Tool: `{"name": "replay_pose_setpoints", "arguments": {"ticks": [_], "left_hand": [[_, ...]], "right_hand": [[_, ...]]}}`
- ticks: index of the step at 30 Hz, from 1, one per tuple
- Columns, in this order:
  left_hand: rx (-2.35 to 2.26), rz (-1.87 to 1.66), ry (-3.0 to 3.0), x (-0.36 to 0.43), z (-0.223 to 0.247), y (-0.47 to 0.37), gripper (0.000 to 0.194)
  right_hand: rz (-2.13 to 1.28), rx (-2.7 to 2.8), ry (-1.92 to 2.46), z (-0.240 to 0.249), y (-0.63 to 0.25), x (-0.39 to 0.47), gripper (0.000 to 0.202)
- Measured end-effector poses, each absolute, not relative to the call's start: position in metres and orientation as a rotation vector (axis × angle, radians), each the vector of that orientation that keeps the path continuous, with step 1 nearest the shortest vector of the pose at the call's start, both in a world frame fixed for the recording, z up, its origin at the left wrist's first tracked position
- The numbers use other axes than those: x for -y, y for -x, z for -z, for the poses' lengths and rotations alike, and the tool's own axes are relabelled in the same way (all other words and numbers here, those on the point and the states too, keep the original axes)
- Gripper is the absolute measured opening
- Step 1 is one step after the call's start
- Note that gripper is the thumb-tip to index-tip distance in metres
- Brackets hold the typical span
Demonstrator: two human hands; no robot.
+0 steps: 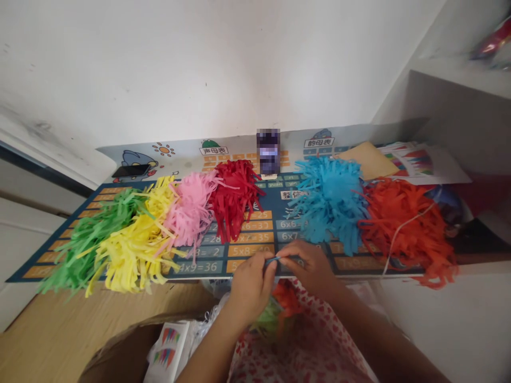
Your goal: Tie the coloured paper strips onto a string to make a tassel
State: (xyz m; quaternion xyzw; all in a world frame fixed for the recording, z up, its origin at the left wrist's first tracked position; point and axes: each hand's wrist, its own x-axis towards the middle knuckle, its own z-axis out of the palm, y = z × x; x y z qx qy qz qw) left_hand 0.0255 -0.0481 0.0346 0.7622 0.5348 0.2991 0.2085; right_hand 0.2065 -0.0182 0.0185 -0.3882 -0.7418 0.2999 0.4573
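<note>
Both hands meet at the table's front edge, fingertips pinched on a thin blue strip (273,259) that looks like twisted paper. My left hand (252,282) grips its left end, and my right hand (313,268) closes on its right end, so much of it is hidden by fingers. Behind my right hand lies a fringed blue paper tassel (333,194), with an orange tassel (407,223) to its right. Red (235,191), pink (191,205), yellow (136,255) and green (106,226) tassels lie toward the left. Below my hands, blurred green and orange fringes (288,299) rest against my lap.
A printed mat (207,267) covers the narrow table against the wall. A lit phone (268,153) stands at the back; a dark phone (131,170) lies left. A tan envelope (371,159) and printed packets (419,159) sit back right. White string (394,239) crosses the orange tassel. A box (115,346) stands below.
</note>
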Motion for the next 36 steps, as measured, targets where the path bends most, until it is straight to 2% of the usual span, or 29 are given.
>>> {"name": "replay_pose_setpoints", "arguments": {"ticks": [3, 8, 16, 21, 28, 36], "left_hand": [[-1.513, -0.698, -2.092, 0.050, -0.039, -0.026, 0.021], [-1.416, -0.692, -2.086, 0.050, -0.040, -0.025, 0.023], [-1.300, -1.077, -2.151, 0.045, -0.040, -0.027, 0.010], [-1.350, -1.136, -1.825, 0.049, -0.040, -0.028, 0.006], [-1.187, -1.222, -1.012, 0.048, -0.032, -0.035, 0.021], [-1.193, -1.241, -0.998, 0.047, -0.028, -0.039, 0.021]], "right_hand": [[-0.724, 1.853, 0.959, -0.018, -0.205, 0.018, 0.011], [-0.944, 1.757, 1.024, -0.023, -0.209, 0.016, 0.006], [-0.895, 1.865, 0.964, -0.028, -0.211, 0.020, 0.018], [-0.925, 1.765, 1.029, -0.031, -0.211, 0.021, 0.018], [-1.094, 1.605, 0.999, -0.020, -0.204, 0.017, 0.009], [-0.975, 1.629, 0.967, -0.019, -0.199, 0.020, 0.008]]}}
